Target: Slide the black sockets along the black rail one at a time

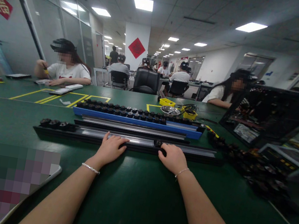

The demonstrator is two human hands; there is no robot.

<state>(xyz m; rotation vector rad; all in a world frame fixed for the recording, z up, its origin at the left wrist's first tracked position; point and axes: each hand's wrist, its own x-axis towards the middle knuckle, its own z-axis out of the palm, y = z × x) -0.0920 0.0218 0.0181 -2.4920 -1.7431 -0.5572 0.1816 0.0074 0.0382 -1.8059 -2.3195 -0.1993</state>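
Note:
A long black rail (140, 148) with a shiny metal channel lies across the table in front of me. Several small dark round-topped parts (54, 123) sit at its left end. My left hand (110, 149) rests on the rail's near side, fingers spread and stretched along the channel, holding nothing. Farther right, my right hand (174, 158) has its fingers bent at a single small black part (158, 143) in the channel, with the thumb against the rail's front. The undersides of the fingers are hidden.
Behind lie a second rail (132, 128) and a blue rail (136, 122) filled with dark parts. A heap of black parts (265, 171), a grey metal box (296, 161) and an open computer case (263, 116) stand right. A metal bowl (170, 110) and yellow bins (167, 102) sit beyond; people sit across.

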